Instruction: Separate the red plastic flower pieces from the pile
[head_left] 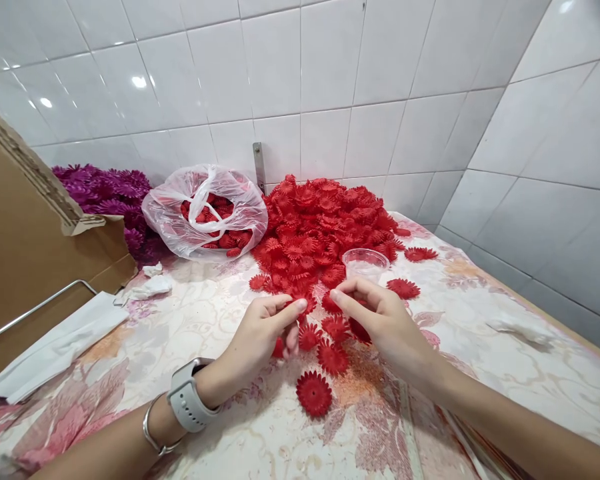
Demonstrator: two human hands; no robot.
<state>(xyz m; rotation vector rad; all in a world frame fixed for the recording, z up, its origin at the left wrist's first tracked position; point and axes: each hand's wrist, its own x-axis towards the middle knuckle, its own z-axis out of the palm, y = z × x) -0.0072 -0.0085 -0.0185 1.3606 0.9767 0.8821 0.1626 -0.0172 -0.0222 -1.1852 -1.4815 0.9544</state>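
My left hand (260, 337), with a white watch on its wrist, hovers over loose red fabric flowers (314, 392) on the floral tablecloth (230, 427). Its fingers are curled, and a bit of red shows under them. My right hand (380, 320) faces it, thumb and forefinger pinched together, with a red flower tucked beneath the palm. Behind both hands rises a big heap of red flowers (325, 227). A small clear plastic cup (365, 262) stands at the heap's front edge, just beyond my right hand.
A tied clear plastic bag (205, 210) of red flowers sits left of the heap, with purple flowers (105, 193) beyond it. A cardboard box (35, 233) and white paper (55, 350) lie at the left. White tiled walls (530, 133) close off the back and right.
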